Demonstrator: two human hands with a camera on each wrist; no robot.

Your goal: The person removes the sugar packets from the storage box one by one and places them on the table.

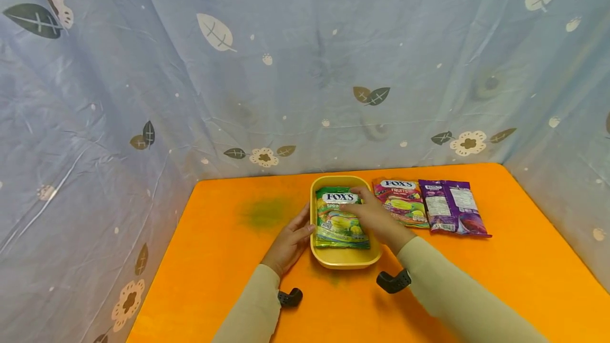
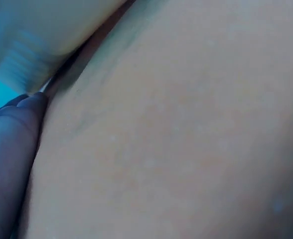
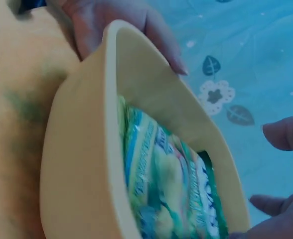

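A green FOX'S candy bag lies face up inside a yellow plastic tub. My left hand rests against the tub's left outer wall, its thumb at the rim. In the right wrist view the extended fingers of that left hand lie along the outside of the tub. My right hand reaches over the tub's right side, fingertips over the upper part of the bag. Seen from the right wrist, the fingers of this hand are spread apart, close to the bag's printed end.
Right of the tub lies a red FOX'S Fruits bag, with purple bags beside it. All stand on an orange tabletop with a green stain left of the tub. A patterned blue curtain hangs behind and at both sides.
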